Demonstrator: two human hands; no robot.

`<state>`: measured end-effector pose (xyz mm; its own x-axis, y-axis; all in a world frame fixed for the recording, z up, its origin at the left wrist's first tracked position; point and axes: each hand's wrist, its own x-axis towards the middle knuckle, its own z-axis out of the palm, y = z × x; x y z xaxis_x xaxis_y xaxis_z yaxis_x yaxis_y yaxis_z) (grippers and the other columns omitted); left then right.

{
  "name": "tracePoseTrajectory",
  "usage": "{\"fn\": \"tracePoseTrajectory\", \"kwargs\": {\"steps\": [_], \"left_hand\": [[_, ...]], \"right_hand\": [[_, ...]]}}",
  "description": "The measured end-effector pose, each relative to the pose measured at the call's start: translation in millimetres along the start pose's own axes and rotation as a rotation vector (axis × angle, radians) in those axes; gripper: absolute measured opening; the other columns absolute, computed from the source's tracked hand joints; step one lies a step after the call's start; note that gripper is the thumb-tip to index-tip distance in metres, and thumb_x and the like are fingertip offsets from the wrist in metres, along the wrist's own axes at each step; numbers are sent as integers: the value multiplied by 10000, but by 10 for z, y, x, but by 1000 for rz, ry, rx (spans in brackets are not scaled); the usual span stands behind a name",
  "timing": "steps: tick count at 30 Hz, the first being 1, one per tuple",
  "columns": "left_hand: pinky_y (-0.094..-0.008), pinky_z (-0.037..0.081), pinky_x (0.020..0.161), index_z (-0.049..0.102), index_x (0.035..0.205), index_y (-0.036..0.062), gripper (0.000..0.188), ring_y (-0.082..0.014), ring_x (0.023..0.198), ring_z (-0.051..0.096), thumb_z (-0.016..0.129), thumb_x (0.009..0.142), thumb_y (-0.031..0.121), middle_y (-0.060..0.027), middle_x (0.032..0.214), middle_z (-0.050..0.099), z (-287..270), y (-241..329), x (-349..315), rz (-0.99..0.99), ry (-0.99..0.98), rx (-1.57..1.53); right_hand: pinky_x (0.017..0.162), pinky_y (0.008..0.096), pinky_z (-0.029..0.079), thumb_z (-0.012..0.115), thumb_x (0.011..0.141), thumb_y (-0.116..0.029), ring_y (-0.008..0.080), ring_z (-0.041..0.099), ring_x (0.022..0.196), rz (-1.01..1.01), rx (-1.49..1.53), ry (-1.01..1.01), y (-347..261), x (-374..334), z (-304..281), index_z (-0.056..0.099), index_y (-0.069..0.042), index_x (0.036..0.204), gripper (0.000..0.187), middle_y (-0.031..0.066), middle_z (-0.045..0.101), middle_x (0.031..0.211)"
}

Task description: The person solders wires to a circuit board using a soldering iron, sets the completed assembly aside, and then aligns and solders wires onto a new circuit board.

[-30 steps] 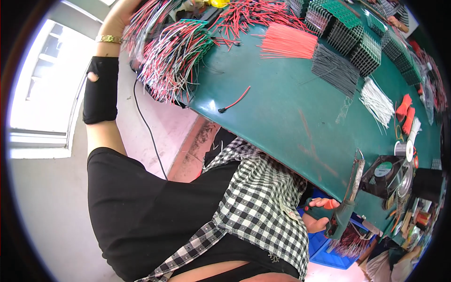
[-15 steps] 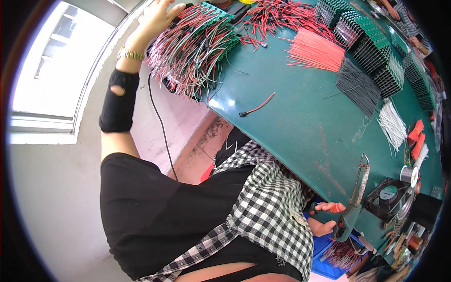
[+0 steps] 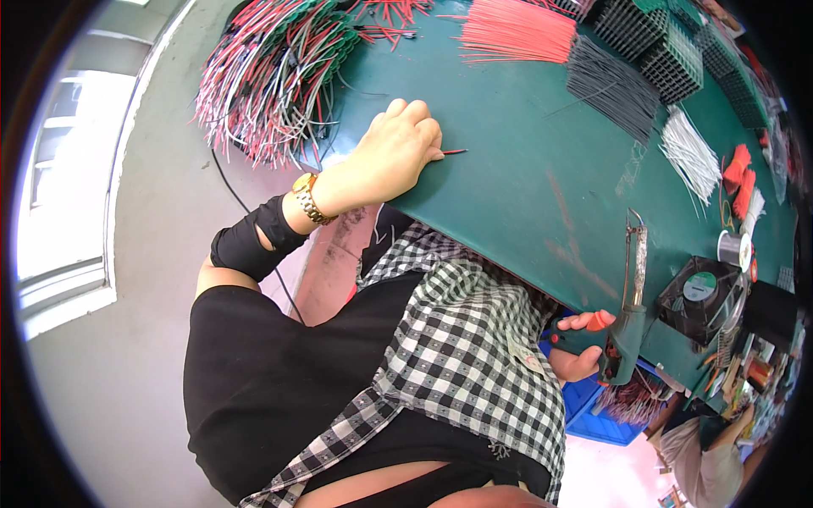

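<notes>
Over the green tabletop (image 3: 500, 186), curling left hand (image 3: 392, 151) over red wire (image 3: 456, 151), cannot tell if clamped; clasping soldering gun (image 3: 625, 339) in right hand (image 3: 577, 365).

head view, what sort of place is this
Likely a wiring or electronics workshop: the right hand holds what looks like a soldering gun, and the green worktop bears a spool and a big bundle of coloured wires.

It's an elec. w/shop: soldering gun (image 3: 627, 334) & wire bundles (image 3: 518, 34).
</notes>
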<state>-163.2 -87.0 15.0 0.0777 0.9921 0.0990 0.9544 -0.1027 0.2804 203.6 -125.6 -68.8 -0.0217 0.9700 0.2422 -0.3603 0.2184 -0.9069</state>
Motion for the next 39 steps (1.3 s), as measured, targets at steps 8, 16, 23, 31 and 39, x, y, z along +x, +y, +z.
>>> {"fn": "tracePoseTrajectory", "kwargs": {"steps": [8,16,23,31,39], "left_hand": [[-347,448,661,532,902,5,83,-308,749,536,546,825,-20,-149,806,531,-383,-227,759,339,668,50],[-379,491,702,642,895,87,132,-288,742,603,669,796,169,-100,829,622,-1227,-997,1518,65,1180,460],[-487,465,855,614,1063,79,549,-384,1060,532,687,731,511,-171,1124,563,-903,227,2779,248,766,37],[-492,381,992,400,1300,2,931,-433,1201,457,672,650,611,-278,1297,452,-589,755,3787,-15,57,160],[-507,391,941,435,1300,70,778,-405,1152,439,712,653,402,-199,1278,439,-588,860,2151,293,581,-99]], "right_hand": [[568,322,525,543,880,-397,211,549,677,40,177,106,-44,31,132,426,48,1178,549,155,529,823],[634,346,519,539,900,-425,230,559,676,76,185,15,-77,13,144,386,6,1228,563,155,538,834],[608,344,530,549,886,-376,215,556,691,82,208,102,-135,5,190,404,15,1209,526,150,538,830],[607,333,529,551,876,-351,196,548,700,48,193,192,-98,-99,238,415,24,1196,511,134,535,832],[604,368,528,569,865,-411,223,552,706,-32,145,168,-24,-122,312,404,19,1206,573,160,540,846]]}}
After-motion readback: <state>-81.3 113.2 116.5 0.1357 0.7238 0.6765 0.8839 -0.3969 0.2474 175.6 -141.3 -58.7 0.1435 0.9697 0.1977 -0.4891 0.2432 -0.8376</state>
